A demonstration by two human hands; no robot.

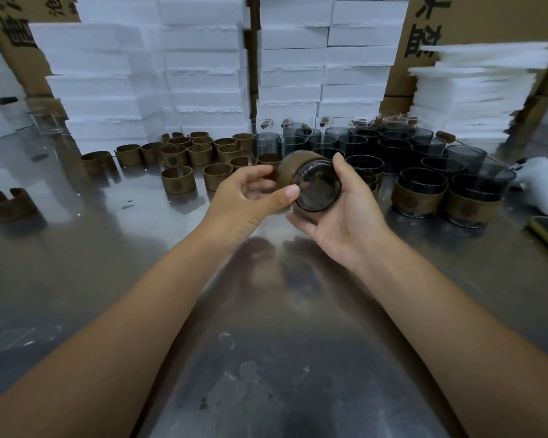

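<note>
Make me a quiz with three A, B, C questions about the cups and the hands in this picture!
1. Where do the loose sleeves stand?
A. On the table, left of the dark glasses
B. On top of the white boxes
C. In a basket

2. What colour is the sleeve round the held glass?
A. Red
B. Blue
C. Brown

3. How is the held glass?
A. Upright on the table
B. Tipped sideways, gripped by the left hand and right hand
C. Upside down on a box

Answers:
1 A, they stand in a cluster on the metal top.
2 C, its band is brown like the loose ones.
3 B, one round end faces the camera, above the table.
</note>
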